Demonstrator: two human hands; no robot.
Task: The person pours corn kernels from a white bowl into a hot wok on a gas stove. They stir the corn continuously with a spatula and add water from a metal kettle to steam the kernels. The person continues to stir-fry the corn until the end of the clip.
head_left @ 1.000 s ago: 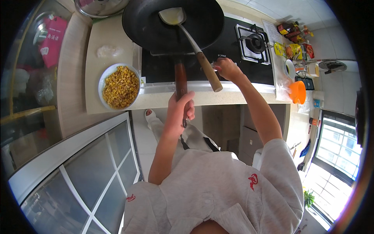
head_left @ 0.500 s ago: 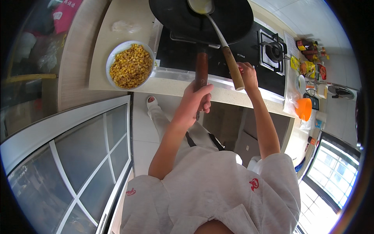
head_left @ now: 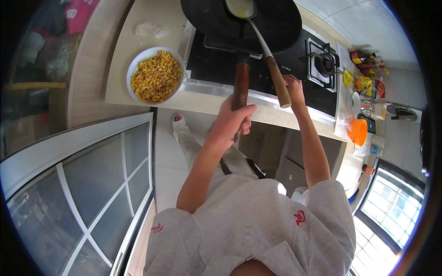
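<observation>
My left hand is wrapped around the reddish-brown wooden handle of a black wok, which sits over the left side of the stove. A ladle with a metal bowl lies in the wok. Its wooden handle sticks out over the rim toward me, touched by neither hand. At the front of the black glass cooktop, just right of the ladle's handle, is my right hand. Its fingers are curled together; whatever they grip is hidden.
Left of the stove, a white bowl full of yellow corn kernels stands near the counter edge, with a crumpled clear plastic bag behind it. To the right are a bare burner, seasoning bottles and an orange container.
The wok, its handle and the ladle have shifted slightly to the right with my left hand. My right hand stays at nearly the same place on the cooktop.
</observation>
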